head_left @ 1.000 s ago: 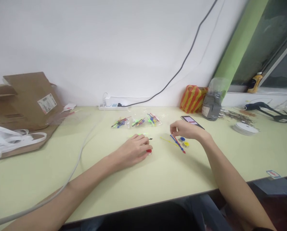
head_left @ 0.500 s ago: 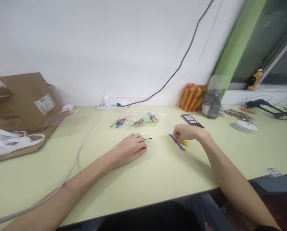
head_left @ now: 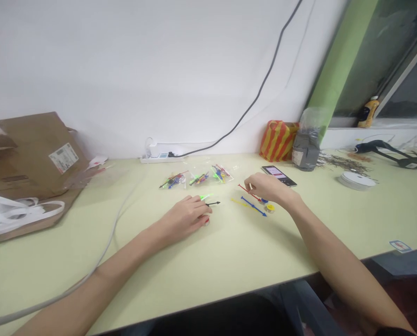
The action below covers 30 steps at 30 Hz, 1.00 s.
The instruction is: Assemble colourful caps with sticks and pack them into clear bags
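Note:
My left hand (head_left: 185, 215) rests on the table, fingers curled, with a small red piece (head_left: 207, 220) at its thumb and fingertips. A black arrow (head_left: 214, 203) sticks out past those fingers, and a bright green arrow (head_left: 206, 197) lies just behind them, partly hidden. My right hand (head_left: 266, 186) pinches a slim red plastic arrow (head_left: 253, 196). Below it lie a blue arrow (head_left: 253, 206) and a yellow arrow (head_left: 238, 202), crossing close together. Beside them are a round piece with a yellow top (head_left: 269, 208) and a blue-topped one (head_left: 264, 201), half covered.
Clear bags of coloured arrows (head_left: 199, 178) lie at the back, before a power strip (head_left: 159, 159). A phone (head_left: 279, 175), a striped bag (head_left: 277, 141) and a white reel (head_left: 356, 181) are rightward. A cardboard box (head_left: 37, 149) stands left; a grey cable (head_left: 107, 242) crosses my left arm.
My right hand has moved up and left, carrying the red arrow away from the blue one, which stays on the table. My left hand has shifted slightly, still at the red piece.

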Each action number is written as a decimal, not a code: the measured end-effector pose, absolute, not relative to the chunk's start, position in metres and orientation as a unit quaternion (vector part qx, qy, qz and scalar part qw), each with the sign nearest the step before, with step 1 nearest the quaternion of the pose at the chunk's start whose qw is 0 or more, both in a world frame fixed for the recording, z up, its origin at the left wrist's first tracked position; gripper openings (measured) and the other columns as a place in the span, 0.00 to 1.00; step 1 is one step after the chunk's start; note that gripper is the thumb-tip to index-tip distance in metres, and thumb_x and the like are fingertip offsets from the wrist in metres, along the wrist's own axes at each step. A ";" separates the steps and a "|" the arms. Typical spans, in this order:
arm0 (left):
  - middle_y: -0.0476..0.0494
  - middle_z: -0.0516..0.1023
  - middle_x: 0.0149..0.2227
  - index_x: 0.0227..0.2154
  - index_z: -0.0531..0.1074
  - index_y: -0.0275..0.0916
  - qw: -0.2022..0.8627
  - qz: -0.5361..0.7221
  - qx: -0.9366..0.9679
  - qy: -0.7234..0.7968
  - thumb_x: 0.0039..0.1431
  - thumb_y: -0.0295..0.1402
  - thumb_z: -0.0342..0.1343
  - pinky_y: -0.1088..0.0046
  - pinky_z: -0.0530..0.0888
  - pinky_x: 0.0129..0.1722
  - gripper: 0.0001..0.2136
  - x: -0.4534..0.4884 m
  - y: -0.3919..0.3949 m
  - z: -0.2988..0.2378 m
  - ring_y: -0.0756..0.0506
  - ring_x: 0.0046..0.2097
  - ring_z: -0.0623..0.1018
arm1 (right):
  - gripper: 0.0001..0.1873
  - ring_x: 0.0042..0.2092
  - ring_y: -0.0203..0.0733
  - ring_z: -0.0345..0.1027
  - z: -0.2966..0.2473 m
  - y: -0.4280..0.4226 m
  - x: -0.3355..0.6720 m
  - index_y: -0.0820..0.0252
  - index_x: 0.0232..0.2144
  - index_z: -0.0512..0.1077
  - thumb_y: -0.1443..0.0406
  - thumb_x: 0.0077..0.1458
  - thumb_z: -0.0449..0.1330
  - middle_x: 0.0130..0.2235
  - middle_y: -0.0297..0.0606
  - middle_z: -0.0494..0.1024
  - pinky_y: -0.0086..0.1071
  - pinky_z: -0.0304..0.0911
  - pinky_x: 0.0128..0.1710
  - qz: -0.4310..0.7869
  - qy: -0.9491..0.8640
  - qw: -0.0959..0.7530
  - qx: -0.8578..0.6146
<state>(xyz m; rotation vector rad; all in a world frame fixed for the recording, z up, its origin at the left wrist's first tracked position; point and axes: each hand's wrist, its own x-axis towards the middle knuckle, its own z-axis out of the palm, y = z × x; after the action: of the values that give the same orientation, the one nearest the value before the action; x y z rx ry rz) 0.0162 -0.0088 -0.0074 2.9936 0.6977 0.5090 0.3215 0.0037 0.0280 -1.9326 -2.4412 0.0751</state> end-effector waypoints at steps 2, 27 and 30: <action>0.42 0.77 0.38 0.49 0.72 0.40 0.000 0.182 0.955 0.234 0.70 0.30 0.45 0.64 0.68 0.44 0.12 0.017 -0.010 -0.006 0.43 0.43 0.74 | 0.09 0.33 0.39 0.68 0.032 0.001 0.317 0.59 0.30 0.76 0.72 0.55 0.56 0.33 0.40 0.78 0.30 0.50 0.30 0.001 -0.793 0.060 -0.607; 0.47 0.71 0.27 0.30 0.71 0.39 0.030 0.149 0.952 0.266 0.71 0.34 0.45 0.70 0.59 0.32 0.15 -0.002 -0.008 0.008 0.47 0.29 0.68 | 0.23 0.30 0.34 0.65 -0.002 -0.022 0.247 0.62 0.45 0.72 0.49 0.67 0.51 0.31 0.35 0.72 0.27 0.59 0.29 0.461 -0.769 0.321 -0.306; 0.51 0.64 0.22 0.27 0.68 0.38 0.111 0.158 0.940 0.281 0.70 0.36 0.44 0.70 0.56 0.29 0.17 -0.003 -0.010 0.009 0.50 0.25 0.62 | 0.25 0.28 0.33 0.62 -0.005 -0.019 0.246 0.62 0.39 0.73 0.47 0.67 0.50 0.28 0.34 0.71 0.27 0.55 0.26 0.475 -0.743 0.359 -0.308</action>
<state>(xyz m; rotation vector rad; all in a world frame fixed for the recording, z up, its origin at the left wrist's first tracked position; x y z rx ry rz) -0.0029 -0.0102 0.0092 2.7618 0.8262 0.4637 0.2463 -0.0193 -0.0053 -0.7934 -1.9159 1.2241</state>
